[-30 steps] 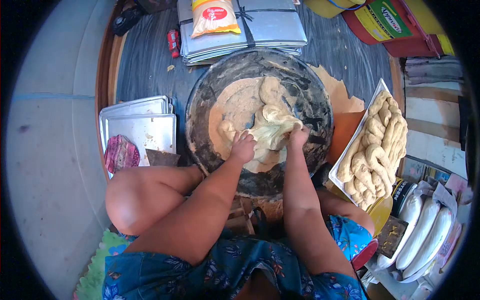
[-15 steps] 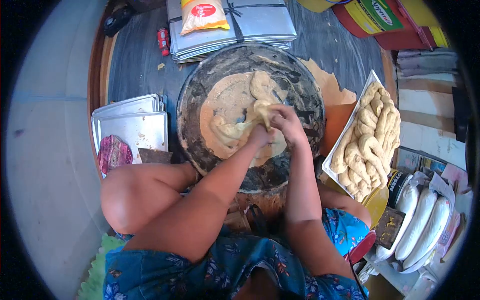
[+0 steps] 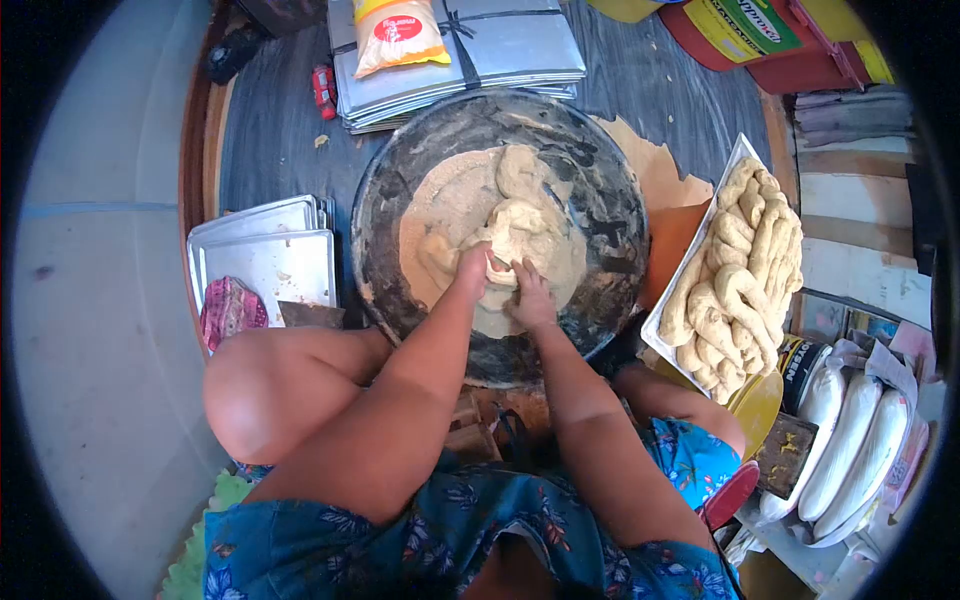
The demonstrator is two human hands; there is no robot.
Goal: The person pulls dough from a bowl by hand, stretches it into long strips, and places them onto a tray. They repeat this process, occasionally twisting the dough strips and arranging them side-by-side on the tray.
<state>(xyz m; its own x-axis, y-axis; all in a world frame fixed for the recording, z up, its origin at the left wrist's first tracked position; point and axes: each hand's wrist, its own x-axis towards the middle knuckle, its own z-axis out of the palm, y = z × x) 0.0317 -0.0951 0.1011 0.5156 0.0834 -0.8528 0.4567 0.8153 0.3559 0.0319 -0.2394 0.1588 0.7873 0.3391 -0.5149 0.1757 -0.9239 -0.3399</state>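
A wide dark round basin (image 3: 385, 240) holds a patch of tan, crumb-like coating (image 3: 440, 195) and pale, soft dough (image 3: 520, 218). My left hand (image 3: 478, 268) is curled round the near edge of this dough, its fingertips partly hidden. Just to the right, my right hand (image 3: 533, 297) has its fingers stretched forward and a little apart, their tips touching the same near edge. Beyond both hands, a thick twisted end of dough (image 3: 517, 172) lies on the coating.
At the right, a tray (image 3: 655, 330) is heaped with twisted dough strands (image 3: 740, 280). Metal trays (image 3: 310, 255) with a pink patterned cloth (image 3: 232, 312) stand left. Behind are stacked metal sheets (image 3: 520, 50) with a bag (image 3: 398, 35) on top. Wrapped white rolls (image 3: 855, 440) lie lower right.
Both hands have come lower and nearer to me, the right one also moving left. The dough strand that was lifted between them now lies bunched in the basin.
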